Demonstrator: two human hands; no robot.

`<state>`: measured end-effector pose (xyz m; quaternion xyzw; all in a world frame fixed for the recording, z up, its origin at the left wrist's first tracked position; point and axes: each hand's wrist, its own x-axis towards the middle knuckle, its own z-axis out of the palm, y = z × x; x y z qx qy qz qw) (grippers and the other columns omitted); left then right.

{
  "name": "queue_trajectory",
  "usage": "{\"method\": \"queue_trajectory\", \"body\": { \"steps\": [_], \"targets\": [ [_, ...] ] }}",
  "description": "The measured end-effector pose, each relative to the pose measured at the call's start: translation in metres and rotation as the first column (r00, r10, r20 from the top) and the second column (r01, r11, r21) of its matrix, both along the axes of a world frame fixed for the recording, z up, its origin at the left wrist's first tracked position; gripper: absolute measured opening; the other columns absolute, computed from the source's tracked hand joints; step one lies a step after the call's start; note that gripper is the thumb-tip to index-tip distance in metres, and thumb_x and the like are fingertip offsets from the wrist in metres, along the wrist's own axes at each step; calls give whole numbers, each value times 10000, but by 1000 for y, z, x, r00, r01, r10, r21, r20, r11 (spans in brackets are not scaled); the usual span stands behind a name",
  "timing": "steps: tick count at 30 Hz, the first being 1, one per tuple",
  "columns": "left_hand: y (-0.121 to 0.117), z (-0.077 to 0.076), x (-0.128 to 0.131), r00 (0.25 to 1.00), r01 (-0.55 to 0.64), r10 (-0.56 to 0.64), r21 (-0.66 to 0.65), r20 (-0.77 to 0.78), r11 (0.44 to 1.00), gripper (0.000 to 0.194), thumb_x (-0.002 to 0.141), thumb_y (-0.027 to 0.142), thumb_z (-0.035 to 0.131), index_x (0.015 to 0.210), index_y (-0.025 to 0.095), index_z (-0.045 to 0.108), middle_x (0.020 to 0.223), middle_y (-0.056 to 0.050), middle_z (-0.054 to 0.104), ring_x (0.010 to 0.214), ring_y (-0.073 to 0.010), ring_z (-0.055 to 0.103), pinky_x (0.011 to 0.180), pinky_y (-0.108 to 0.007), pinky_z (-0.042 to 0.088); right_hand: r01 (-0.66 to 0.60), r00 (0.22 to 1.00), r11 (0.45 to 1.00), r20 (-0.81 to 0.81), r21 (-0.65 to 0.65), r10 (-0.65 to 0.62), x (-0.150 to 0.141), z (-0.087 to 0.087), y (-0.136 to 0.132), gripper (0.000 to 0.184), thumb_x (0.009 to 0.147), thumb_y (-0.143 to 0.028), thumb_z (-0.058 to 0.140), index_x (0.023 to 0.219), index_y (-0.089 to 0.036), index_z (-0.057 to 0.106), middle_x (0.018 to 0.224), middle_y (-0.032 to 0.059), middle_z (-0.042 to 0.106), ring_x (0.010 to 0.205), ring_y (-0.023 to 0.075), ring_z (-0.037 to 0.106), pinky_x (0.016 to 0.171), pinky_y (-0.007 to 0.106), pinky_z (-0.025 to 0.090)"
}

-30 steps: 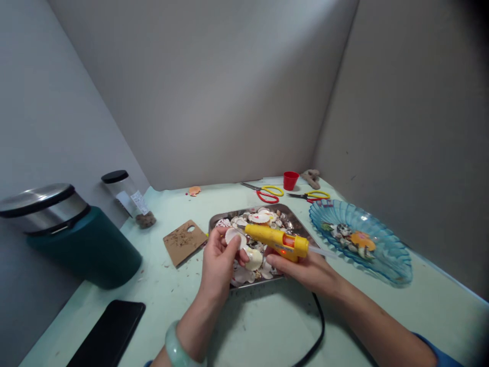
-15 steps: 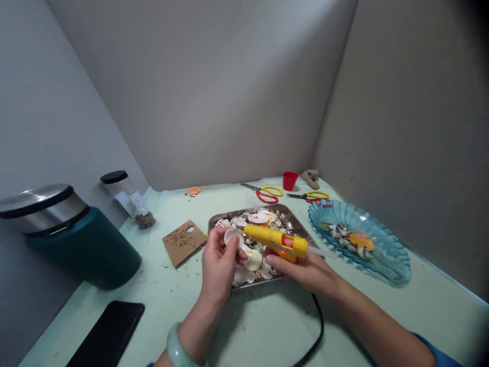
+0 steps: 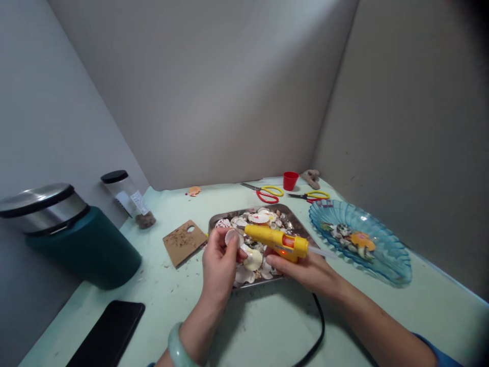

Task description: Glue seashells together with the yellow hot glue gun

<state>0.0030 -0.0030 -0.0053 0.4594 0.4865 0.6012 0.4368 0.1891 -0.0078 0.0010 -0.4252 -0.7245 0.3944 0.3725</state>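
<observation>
A pale seashell [image 3: 234,237] is pinched between the thumb and fingers of my left hand [image 3: 220,260]. My right hand [image 3: 300,267] is wrapped round a yellow hot glue gun [image 3: 267,235] with a small red light lit on its side. The gun's nozzle points left and is close to the shell's upper edge; whether they touch I cannot tell. From the gun's back end sticks a clear glue stick [image 3: 323,252]. Below both hands lies a metal tray [image 3: 263,283] full of shells, among them a cream-yellow shell [image 3: 252,260].
Left of the tray lie a brown board [image 3: 183,244], a black phone-like slab [image 3: 107,334], a teal container [image 3: 84,250] and a jar [image 3: 130,199]. Two pairs of scissors [image 3: 267,193] and a red cup [image 3: 290,180] are behind. A blue dish [image 3: 393,260] holding shells stands right; a black cord [image 3: 321,326] runs in front.
Almost nothing differs. The shell in my left hand is tilted very slightly, and the glue gun stays at its edge.
</observation>
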Motion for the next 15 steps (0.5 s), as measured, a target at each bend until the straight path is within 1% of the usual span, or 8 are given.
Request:
{"method": "queue_trajectory", "body": {
  "steps": [5, 9, 15],
  "targets": [
    [-1, 3, 1, 999, -17, 17, 5, 30, 1000, 245, 801, 355, 665, 921, 196, 523, 544, 44, 628, 489, -125, 576, 514, -211, 471, -5, 1000, 1000, 27, 3, 5, 0, 4, 0, 275, 882, -432, 589, 886, -201, 737, 695, 24, 665, 619, 188, 585, 602, 294, 491],
    [-1, 4, 1, 998, -17, 16, 13, 56, 1000, 252, 796, 346, 662, 928, 195, 509, 535, 38, 644, 476, -127, 575, 514, -217, 480, -8, 999, 1000, 52, 6, 8, 0, 6, -1, 268, 883, -418, 580, 892, -196, 730, 746, 30, 679, 673, 193, 601, 633, 290, 499],
    [-2, 6, 2, 993, -36, 36, -3, 111, 999, 276, 776, 327, 681, 932, 196, 495, 531, 59, 627, 461, -120, 579, 501, -212, 476, 25, 999, 999, 48, -38, -24, 1, 1, -2, 269, 878, -433, 597, 880, -203, 738, 707, 26, 657, 627, 184, 570, 546, 277, 467]
  ]
}}
